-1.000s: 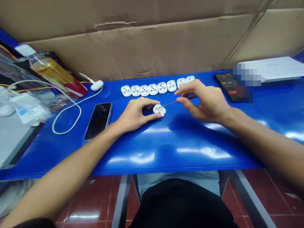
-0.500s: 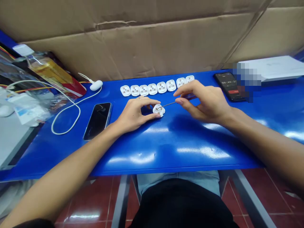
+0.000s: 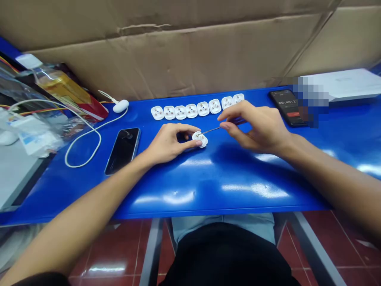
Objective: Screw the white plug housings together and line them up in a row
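As I look down through the head camera, I have a white round socket piece (image 3: 203,142) near the middle of the blue desk (image 3: 178,174), pinched at its left side by my left hand (image 3: 169,143). The index finger lies at its far edge and the thumb at its near edge, so those fingers are drawn narrow on it; I cannot tell whether its underside touches the desk. Its open face is turned up and shows small metal terminals (image 3: 203,138).

My right hand (image 3: 253,129) is on the other side, thumb and index finger pinched around a thin screwdriver (image 3: 212,130). The hand hides most of the handle, but I can see the slim metal shaft slanting across to the piece, its end over the open face. From here I cannot tell whether it sits in a screw.

Beyond both hands I count eight white socket pieces (image 3: 192,111) in a row, face up, the rightmost ones just past my right fingers. Left of my left hand lies a dark-screened phone (image 3: 122,151), near a looped white cable (image 3: 94,130). A bottle of yellowish liquid (image 3: 62,89) is farther left. On the right I see a second phone (image 3: 285,104) showing timer digits, near a white box (image 3: 348,85); cardboard (image 3: 184,59) covers the back.
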### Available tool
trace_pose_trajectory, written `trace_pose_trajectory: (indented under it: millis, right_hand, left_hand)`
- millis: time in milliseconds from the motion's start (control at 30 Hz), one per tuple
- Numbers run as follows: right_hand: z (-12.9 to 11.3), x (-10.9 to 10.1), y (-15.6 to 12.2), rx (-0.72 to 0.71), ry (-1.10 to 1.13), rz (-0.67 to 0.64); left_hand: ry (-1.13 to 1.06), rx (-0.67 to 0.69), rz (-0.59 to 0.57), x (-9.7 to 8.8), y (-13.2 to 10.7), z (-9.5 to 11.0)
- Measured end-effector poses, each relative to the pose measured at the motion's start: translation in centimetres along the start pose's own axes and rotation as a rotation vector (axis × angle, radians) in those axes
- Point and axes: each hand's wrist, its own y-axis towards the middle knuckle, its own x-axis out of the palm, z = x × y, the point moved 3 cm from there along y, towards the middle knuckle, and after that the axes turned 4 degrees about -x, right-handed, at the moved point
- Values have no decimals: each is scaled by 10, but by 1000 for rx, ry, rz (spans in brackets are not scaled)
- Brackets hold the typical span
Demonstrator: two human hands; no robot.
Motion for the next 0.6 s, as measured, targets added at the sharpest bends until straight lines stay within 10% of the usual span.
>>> trace_pose_trajectory:
  millis: [600]
  right_hand:
    - [-1, -3, 2, 35, 34, -59]
  left_hand:
    - [12, 39, -26, 0, 0, -2]
